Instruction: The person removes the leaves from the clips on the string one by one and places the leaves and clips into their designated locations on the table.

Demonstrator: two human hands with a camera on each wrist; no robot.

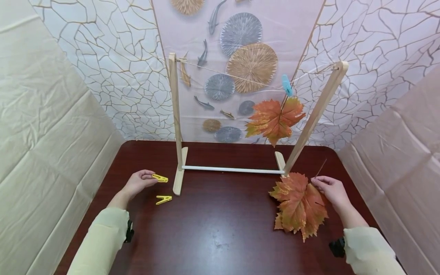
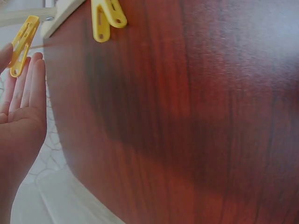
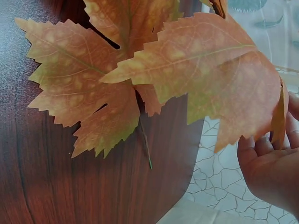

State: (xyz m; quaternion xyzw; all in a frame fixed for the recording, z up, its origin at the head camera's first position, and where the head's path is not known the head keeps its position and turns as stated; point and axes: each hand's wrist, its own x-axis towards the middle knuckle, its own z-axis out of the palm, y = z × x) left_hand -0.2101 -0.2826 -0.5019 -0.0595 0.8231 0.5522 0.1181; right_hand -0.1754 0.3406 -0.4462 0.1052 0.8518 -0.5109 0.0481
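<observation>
My left hand [image 1: 139, 182] pinches a yellow clothespin [image 1: 160, 178] between thumb and fingers, just above the table. A second yellow clothespin [image 1: 164, 199] lies on the tabletop close by, also visible at the top of the left wrist view. On the other side, my right hand [image 1: 330, 190] pinches the stem of an orange-green maple leaf [image 3: 210, 70], raised off the table. Another maple leaf [image 3: 79, 70] lies on the wood, partly covered by the held one. A blue clothespin [image 1: 287, 85] clips a hanging maple leaf [image 1: 275, 118] to a string [image 1: 237, 77].
The string runs between a left wooden post [image 1: 176, 114] and a right wooden post [image 1: 316, 114]. A white bar [image 1: 233, 169] joins the posts low down. Beneath is a dark red-brown table [image 1: 213, 221], with patterned cloth [image 1: 96, 46] behind.
</observation>
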